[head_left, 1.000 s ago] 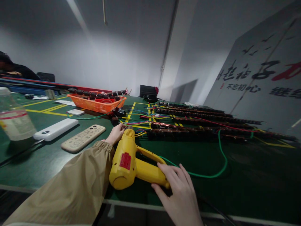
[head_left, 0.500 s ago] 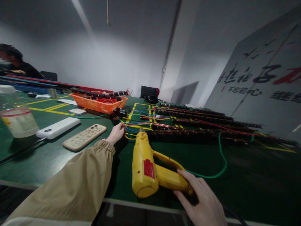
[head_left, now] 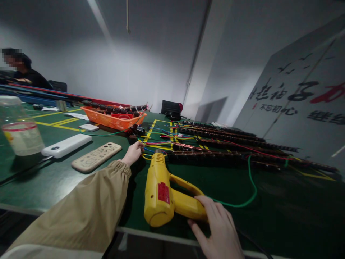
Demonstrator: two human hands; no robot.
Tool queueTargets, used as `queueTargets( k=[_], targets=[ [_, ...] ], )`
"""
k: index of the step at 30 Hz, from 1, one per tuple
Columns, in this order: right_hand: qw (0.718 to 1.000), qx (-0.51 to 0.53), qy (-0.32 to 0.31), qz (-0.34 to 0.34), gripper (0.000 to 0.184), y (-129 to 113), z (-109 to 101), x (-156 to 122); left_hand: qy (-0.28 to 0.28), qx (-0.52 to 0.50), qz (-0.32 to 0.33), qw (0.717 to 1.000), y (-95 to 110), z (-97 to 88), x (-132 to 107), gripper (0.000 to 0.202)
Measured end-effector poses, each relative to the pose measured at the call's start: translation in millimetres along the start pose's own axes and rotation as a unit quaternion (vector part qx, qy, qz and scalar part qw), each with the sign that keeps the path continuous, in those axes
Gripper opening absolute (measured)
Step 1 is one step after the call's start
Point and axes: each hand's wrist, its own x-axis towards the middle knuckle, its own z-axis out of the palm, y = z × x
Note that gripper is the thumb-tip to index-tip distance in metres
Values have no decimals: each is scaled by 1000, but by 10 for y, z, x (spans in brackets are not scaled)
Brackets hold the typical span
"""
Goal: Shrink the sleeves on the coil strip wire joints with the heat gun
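A yellow heat gun lies on the green table, its nozzle aimed at a bundle of coloured wires. My right hand is wrapped round the gun's handle near the table's front edge. My left hand, in a tan sleeve, reaches forward and pinches the wires just left of the nozzle. Long dark component strips run from the wires off to the right.
An orange tray of dark parts stands at the back left. A beige remote, a white power bank, a plastic bottle and a green cable lie on the table. Another person sits far left.
My right hand swung the heat gun from beside my left forearm to the right, then eased it back slightly left. My left hand stayed on the wires.
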Motion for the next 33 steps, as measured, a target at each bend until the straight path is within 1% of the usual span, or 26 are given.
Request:
queueTargets(
  k=[2, 6, 12, 14, 17, 21, 25, 29, 33],
  targets=[
    [1000, 14, -13, -3, 43, -79, 11, 55, 3, -1, -1, 1000, 1, 3, 1, 33],
    [998, 41, -48, 15, 39, -264, 36, 173, 2, 15, 0, 1000, 10, -2, 14, 33],
    [994, 47, -97, 11, 44, -435, 68, 322, 14, 33, 10, 999, 6, -34, 53, 15],
    [993, 42, -112, 13, 45, -462, 73, 354, 7, 29, 9, 1000, 5, -44, 58, 16],
    [992, 33, -121, 15, 45, -495, 74, 384, 1, 19, 4, 1000, 17, -53, 41, 29],
    [991, 34, -125, 14, 44, -524, 77, 416, 4, 5, -8, 1000, 52, -55, -16, 33],
    [990, 56, -125, 15, 44, -509, 85, 438, 0, -5, -18, 1000, 71, -51, -45, 34],
    [989, 68, -125, 28, 44, -462, 71, 432, -10, -12, -16, 1000, 65, -59, -2, 32],
    [988, 61, -133, 44, 43, -410, 41, 414, -5, -20, -12, 1000, 57, -58, 48, 24]
  ],
)
